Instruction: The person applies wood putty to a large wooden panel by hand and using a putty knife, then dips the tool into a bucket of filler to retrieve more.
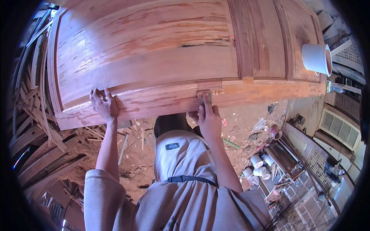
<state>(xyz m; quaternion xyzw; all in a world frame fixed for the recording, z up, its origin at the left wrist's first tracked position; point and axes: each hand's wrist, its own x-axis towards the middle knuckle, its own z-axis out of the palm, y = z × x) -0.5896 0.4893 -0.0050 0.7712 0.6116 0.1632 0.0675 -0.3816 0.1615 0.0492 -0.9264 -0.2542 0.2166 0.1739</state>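
A large reddish-brown wooden door point(154, 57) with recessed panels lies in front of me, its long near rail point(162, 94) running across just ahead of my body. My left hand point(104, 104) rests on this rail toward its left end, fingers spread over the wood and holding nothing. Right of the middle, my right hand point(208, 115) is closed on a small flat greyish-brown piece point(204, 94), pressed against the rail beside a lighter patch. Whether it is sandpaper or a scraper I cannot make out. Rough light-brown streaks mark the big panel.
A white bucket point(314, 58) stands on the door's right end. Timber offcuts point(34, 104) are piled at the left. Shavings and litter cover the floor point(239, 123). White tubs point(257, 161) and a wooden frame point(285, 158) lie at the lower right.
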